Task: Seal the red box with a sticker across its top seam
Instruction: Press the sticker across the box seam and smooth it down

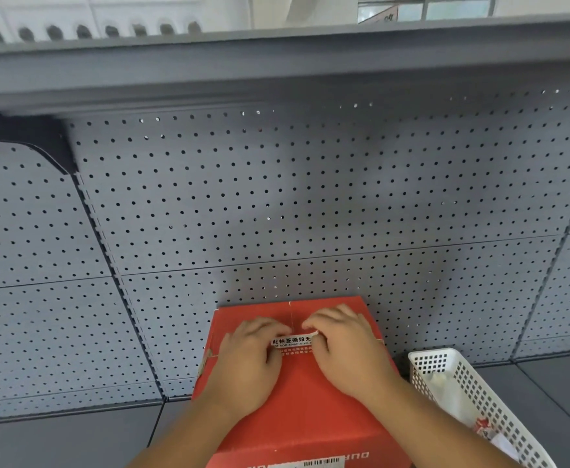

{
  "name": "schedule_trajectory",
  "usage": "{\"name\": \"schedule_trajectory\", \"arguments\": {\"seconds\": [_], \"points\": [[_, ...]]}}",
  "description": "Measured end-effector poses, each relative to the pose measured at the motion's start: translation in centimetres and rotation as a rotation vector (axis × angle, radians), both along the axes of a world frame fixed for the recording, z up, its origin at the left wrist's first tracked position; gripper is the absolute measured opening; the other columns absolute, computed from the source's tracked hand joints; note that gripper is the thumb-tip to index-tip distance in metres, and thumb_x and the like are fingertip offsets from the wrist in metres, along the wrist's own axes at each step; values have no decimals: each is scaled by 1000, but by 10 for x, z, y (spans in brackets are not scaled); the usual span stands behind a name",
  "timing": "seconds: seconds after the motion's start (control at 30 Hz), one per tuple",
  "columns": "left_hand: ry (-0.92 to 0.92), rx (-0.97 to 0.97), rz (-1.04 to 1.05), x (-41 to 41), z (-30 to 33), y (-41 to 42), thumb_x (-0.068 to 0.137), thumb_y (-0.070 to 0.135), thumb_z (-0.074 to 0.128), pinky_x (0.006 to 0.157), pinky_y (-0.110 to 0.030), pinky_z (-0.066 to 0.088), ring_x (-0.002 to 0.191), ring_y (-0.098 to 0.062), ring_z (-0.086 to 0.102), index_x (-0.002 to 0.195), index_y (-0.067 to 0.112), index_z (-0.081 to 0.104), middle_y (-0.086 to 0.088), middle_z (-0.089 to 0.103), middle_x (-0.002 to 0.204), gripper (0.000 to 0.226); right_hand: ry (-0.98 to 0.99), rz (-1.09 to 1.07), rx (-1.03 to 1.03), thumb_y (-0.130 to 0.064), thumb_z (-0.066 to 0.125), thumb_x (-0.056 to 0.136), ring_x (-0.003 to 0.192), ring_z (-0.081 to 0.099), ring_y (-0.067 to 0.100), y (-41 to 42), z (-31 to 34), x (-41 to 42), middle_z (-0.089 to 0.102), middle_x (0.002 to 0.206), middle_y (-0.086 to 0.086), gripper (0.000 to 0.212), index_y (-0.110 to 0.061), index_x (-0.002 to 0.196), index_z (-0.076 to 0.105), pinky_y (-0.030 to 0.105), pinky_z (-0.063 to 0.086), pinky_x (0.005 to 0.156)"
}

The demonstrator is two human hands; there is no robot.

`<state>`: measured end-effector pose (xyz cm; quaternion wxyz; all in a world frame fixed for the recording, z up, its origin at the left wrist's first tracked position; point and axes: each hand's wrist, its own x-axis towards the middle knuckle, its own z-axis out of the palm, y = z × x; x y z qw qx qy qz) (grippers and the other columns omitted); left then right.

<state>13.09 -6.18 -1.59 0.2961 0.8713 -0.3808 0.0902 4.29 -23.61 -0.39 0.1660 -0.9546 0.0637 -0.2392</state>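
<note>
A red cardboard box point(305, 403) stands on the grey shelf, its top flaps closed with a seam running away from me. A white and red sticker point(293, 342) with black characters lies across that seam. My left hand point(248, 358) rests flat on the box top with its fingertips on the sticker's left end. My right hand point(344, 346) lies on the other side, fingers pressing the sticker's right end. Both palms hide the sticker's ends.
A white perforated plastic basket point(469, 400) with small white and red items stands just right of the box. A grey pegboard wall point(276, 197) rises behind. An upper shelf edge point(276, 65) overhangs. The grey shelf surface point(57, 440) stretches left.
</note>
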Motion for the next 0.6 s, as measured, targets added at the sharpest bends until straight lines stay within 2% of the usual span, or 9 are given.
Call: {"name": "schedule_trajectory", "arguments": {"seconds": [0.1,0.17,0.23,0.3,0.4,0.6], "points": [[-6,160,-123,0,-3,1,88,43,28,113,-37,35,138,-1,44,139,33,58,16,56,148,59,122,72,-105,-35,33,93,125,49,9,6,3,-7,67,127,-19,45,-31,121,69,41,40,103],[-3,260,-164,0,-3,4,94,48,23,123,-34,25,146,0,32,151,32,45,14,43,158,63,231,87,-98,-35,34,100,140,38,8,4,1,-13,52,149,-19,45,-34,141,55,41,28,115],[-4,319,-183,-3,1,6,101,50,27,124,-24,9,150,2,21,156,33,33,17,29,163,58,299,94,-105,-43,30,104,149,23,5,1,-3,-19,35,160,-21,49,-37,152,38,40,18,122],[-30,353,-176,-7,3,7,103,52,31,119,-19,2,151,3,14,158,36,26,20,22,165,57,318,86,-117,-49,26,103,151,16,2,0,-8,-23,28,162,-22,53,-38,155,31,37,10,125],[-114,368,-79,-15,1,7,100,56,31,124,-27,14,151,-1,22,156,34,31,15,30,164,61,267,34,-103,-52,27,102,151,19,4,1,-12,-26,33,161,-19,55,-34,154,35,36,11,126],[-228,344,138,-26,-2,8,92,54,33,112,-36,38,134,-12,55,135,26,64,7,63,143,60,201,-64,-48,-51,34,101,150,28,14,2,-14,-26,44,157,-9,55,-26,150,45,32,17,121]]}}
